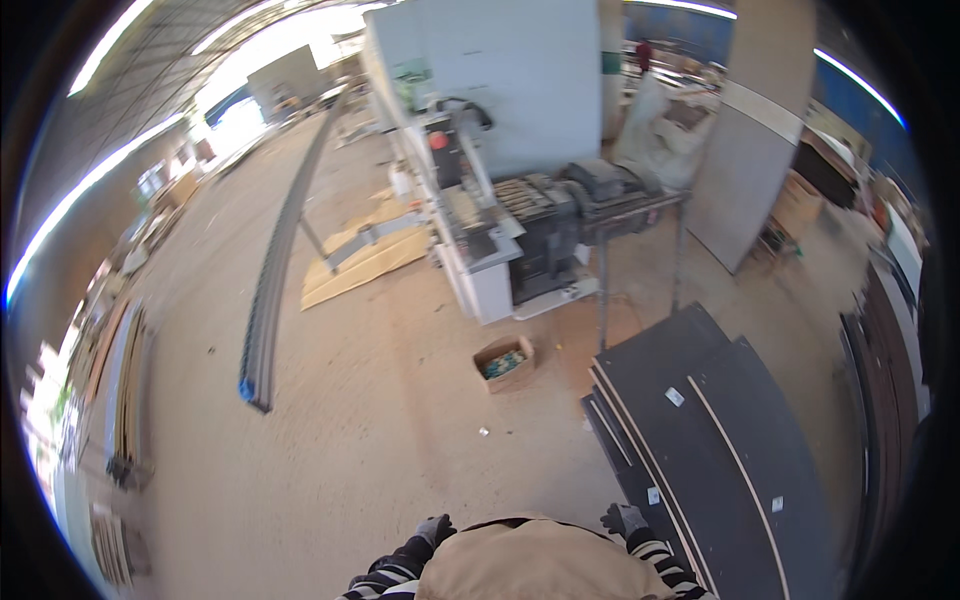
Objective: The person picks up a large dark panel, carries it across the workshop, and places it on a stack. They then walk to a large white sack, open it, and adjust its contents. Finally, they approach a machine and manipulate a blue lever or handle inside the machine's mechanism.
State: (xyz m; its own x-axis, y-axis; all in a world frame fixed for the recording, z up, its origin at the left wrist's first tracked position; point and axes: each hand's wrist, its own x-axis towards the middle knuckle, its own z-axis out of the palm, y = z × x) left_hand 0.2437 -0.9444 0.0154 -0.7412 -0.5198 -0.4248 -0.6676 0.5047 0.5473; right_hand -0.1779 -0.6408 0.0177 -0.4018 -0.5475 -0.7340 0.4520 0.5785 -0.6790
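2 gloved hands show at the lower edge of the frame, either side of a tan-clad torso, with striped sleeves behind them.

Far left of the frame: stacked long strips (pixel 125 400) lie on the concrete floor (pixel 360 420), blurred. Left of centre, a long grey rail (pixel 275 270) runs from the upper middle down toward the lower left, with a blue tip.

Lower centre: the left hand (pixel 434 528) is held close to the body, empty and touching nothing. Its fingers appear curled together, though the view is small and soft here.

Centre: a small cardboard box (pixel 505 362) sits on the floor, ahead of both hands. Above it stands a grey woodworking machine (pixel 520 240).

Lower right of centre: the right hand (pixel 623 519) hangs just beside the near corner of the stack of dark panels (pixel 700 420). It grips nothing, and I cannot tell whether its fingers are apart.

Judgement: the panels are the nearest work. A sound lift calls for both hands on opposite edges, gloves kept on, taking 1 panel only. Feet should keep wide of the box.
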